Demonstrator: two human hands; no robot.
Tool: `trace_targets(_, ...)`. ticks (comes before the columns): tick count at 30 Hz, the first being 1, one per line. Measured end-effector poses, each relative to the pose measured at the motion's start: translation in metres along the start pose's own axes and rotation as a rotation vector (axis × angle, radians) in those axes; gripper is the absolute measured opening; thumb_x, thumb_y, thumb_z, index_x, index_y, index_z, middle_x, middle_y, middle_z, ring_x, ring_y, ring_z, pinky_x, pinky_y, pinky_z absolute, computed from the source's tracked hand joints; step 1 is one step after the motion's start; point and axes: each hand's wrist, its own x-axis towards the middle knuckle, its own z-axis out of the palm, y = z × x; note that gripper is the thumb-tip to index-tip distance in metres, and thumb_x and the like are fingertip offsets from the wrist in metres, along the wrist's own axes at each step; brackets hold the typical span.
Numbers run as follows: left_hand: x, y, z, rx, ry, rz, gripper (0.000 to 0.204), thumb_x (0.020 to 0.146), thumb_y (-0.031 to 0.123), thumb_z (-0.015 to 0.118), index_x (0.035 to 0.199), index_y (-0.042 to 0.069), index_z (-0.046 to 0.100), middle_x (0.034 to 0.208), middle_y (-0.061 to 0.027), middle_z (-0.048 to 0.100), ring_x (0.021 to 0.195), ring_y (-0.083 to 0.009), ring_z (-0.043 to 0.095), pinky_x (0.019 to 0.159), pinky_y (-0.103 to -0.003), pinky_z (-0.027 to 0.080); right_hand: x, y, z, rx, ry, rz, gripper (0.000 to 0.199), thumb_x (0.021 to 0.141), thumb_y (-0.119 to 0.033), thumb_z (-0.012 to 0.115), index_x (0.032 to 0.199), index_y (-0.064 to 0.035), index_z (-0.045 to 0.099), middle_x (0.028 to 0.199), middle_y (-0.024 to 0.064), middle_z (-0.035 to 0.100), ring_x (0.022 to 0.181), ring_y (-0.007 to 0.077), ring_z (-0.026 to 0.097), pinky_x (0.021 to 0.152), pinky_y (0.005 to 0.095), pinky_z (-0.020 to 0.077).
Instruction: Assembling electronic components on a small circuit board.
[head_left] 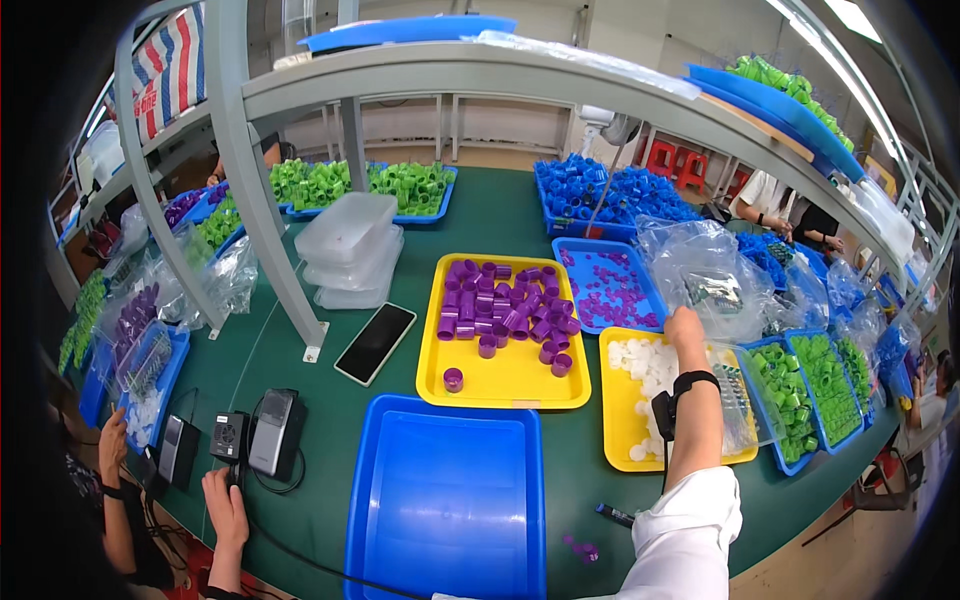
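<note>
My right hand [686,330] reaches forward, its fingers curled together, where the yellow tray of white pieces [627,450] meets the blue tray of flat purple pieces [568,283]. Whatever it may hold is too small or hidden to make out. A clear plastic bag [690,250] lies just beyond it. At the lower left, my left hand [225,508] rests with fingers stretched out beside a small black box [229,436] and its cable. Between the hands sit an empty blue tray [450,490] and a yellow tray [433,375] of purple ring-shaped caps [485,312].
A phone [375,343] and a grey-black device [274,432] lie left of the trays. Clear tubs [350,250] stand by a metal shelf post [270,210]. Trays of green parts [785,395] line the right. A co-worker's hand [112,440] is at far left.
</note>
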Motion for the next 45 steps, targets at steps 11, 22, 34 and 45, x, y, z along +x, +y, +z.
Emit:
trace_targets(11,-0.001,0.002,-0.004,0.037,0.008,0.005,0.036,0.073,0.012,0.052,0.104,-0.005,0.046,0.101,-0.0203,0.041,0.096,-0.0364,0.041,0.086,-0.041,0.035,0.029,-0.006,0.049,-0.182,-0.048,0.151,0.031,0.081,-0.022,0.051,0.106,-0.0049,0.061,0.12,0.0181,0.052,0.105,0.035,0.055,0.085,0.0421,0.0476)
trace_targets(22,0.005,-0.009,0.002,0.031,-0.047,-0.022,0.034,0.079,0.012,0.047,0.109,-0.004,0.044,0.107,-0.0184,0.043,0.102,-0.0333,0.043,0.091,-0.038,0.034,0.066,-0.009,0.045,0.745,-0.13,0.347,0.019,0.084,-0.008,0.049,0.08,0.0095,0.054,0.073,0.0166,0.059,0.056,0.027,0.063,0.04,0.0334,0.051)
trace_targets(34,0.002,-0.008,0.001,-0.024,-0.064,-0.037,0.033,0.089,0.022,0.036,0.107,-0.004,0.045,0.105,-0.0179,0.043,0.101,-0.032,0.043,0.09,-0.036,0.034,0.056,0.019,0.026,0.938,0.059,0.3,0.019,0.082,0.002,0.049,0.1,0.0073,0.05,0.081,0.0143,0.057,0.058,0.0226,0.06,0.047,0.0304,0.0551)
trace_targets(45,0.001,-0.012,0.0,-0.115,-0.029,-0.05,0.038,0.091,0.025,0.032,0.111,-0.005,0.044,0.113,-0.0206,0.042,0.108,-0.0349,0.041,0.094,-0.038,0.032,-0.005,0.027,-0.025,1.192,-0.14,0.162,0.013,0.083,0.002,0.05,0.094,0.008,0.052,0.076,0.0123,0.06,0.053,0.0172,0.058,0.042,0.0236,0.0499)
